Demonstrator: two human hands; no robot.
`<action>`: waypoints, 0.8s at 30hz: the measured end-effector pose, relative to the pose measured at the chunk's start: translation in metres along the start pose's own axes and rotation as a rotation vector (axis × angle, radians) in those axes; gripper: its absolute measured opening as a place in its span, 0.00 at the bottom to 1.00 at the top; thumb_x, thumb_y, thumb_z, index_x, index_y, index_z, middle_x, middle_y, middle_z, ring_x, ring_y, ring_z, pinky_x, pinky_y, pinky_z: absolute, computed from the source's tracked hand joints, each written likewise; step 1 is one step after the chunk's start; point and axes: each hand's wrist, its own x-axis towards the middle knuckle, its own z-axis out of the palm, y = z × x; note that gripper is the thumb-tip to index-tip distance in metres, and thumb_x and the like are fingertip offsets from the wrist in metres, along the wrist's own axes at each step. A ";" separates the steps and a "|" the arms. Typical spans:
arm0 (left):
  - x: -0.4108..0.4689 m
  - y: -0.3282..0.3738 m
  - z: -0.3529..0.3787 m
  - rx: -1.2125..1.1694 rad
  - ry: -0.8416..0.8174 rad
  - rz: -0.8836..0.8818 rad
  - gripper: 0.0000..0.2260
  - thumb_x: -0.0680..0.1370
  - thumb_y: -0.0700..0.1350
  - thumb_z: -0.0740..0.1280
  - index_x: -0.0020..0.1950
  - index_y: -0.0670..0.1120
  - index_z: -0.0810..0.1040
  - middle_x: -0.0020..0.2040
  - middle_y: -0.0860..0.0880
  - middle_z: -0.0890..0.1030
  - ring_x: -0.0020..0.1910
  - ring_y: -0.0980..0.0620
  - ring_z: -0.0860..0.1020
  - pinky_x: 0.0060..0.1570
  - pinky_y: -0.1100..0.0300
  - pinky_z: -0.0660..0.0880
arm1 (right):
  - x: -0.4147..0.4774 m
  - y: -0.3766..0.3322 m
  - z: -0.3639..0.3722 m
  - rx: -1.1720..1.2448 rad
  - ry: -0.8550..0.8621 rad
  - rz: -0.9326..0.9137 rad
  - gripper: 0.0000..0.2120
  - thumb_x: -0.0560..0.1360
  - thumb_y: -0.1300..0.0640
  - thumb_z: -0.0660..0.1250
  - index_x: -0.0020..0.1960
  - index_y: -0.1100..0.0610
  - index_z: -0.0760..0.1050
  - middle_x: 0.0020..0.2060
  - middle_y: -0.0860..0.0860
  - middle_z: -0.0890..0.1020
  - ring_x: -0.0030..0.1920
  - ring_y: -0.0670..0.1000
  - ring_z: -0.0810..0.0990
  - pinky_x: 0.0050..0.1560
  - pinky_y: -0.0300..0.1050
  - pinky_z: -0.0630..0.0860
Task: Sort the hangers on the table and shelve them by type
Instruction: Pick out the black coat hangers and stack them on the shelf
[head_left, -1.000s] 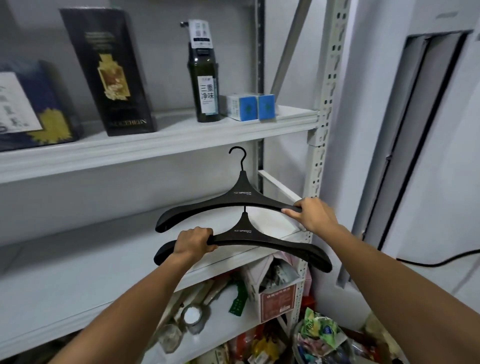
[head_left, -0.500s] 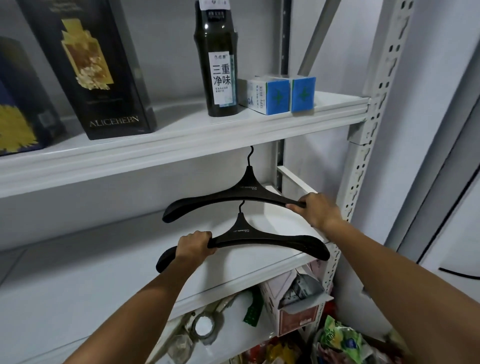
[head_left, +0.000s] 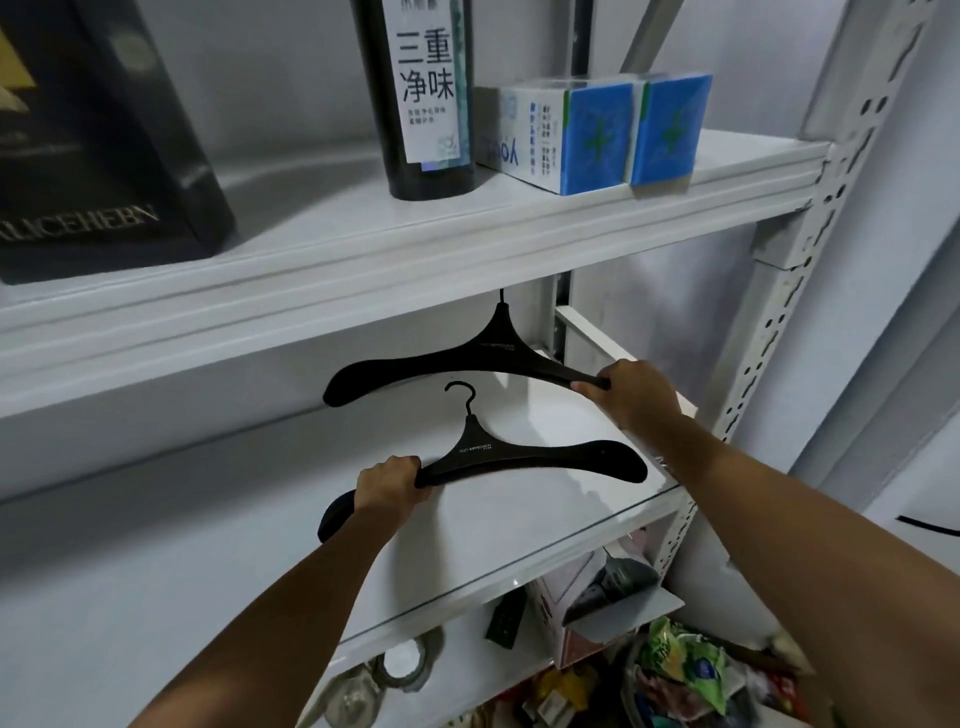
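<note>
Two identical wide black plastic hangers are held over the white middle shelf (head_left: 519, 551). My right hand (head_left: 631, 392) grips the right end of the upper black hanger (head_left: 467, 356), whose hook top is hidden behind the lip of the shelf above. My left hand (head_left: 389, 483) grips the left arm of the lower black hanger (head_left: 519, 454), its hook standing free just below the upper one. Both hangers sit inside the shelf opening, slightly tilted. I cannot tell whether either touches the shelf board.
The upper shelf (head_left: 467, 249) carries a dark bottle (head_left: 421, 98), two blue-and-white boxes (head_left: 597, 135) and a black box (head_left: 93, 156). A perforated white upright (head_left: 810, 270) bounds the right side. Below are an open carton (head_left: 597, 603), jars and snack bags (head_left: 680, 670).
The camera has come closer to the shelf. Both hangers have moved deeper into the middle shelf opening, and the upper hanger's hook now sits behind the upper shelf's lip.
</note>
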 end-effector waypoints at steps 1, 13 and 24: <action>0.004 0.002 0.002 -0.011 -0.001 -0.004 0.12 0.78 0.54 0.60 0.51 0.46 0.75 0.50 0.47 0.80 0.50 0.46 0.79 0.42 0.58 0.67 | 0.006 0.001 0.002 0.013 -0.017 0.003 0.21 0.74 0.38 0.64 0.37 0.56 0.76 0.29 0.51 0.73 0.37 0.56 0.77 0.37 0.44 0.69; 0.071 0.019 0.023 0.012 0.051 -0.114 0.13 0.79 0.54 0.59 0.51 0.46 0.75 0.49 0.46 0.80 0.48 0.45 0.79 0.41 0.59 0.67 | 0.078 0.010 0.013 -0.050 -0.111 -0.105 0.21 0.76 0.37 0.60 0.39 0.55 0.73 0.36 0.53 0.75 0.39 0.56 0.77 0.36 0.42 0.67; 0.082 0.032 0.027 0.217 0.151 -0.123 0.21 0.77 0.55 0.63 0.65 0.42 0.70 0.59 0.43 0.75 0.58 0.42 0.74 0.58 0.52 0.69 | 0.098 0.017 0.031 -0.053 -0.198 -0.145 0.23 0.77 0.38 0.60 0.44 0.58 0.78 0.34 0.52 0.75 0.37 0.55 0.76 0.35 0.43 0.68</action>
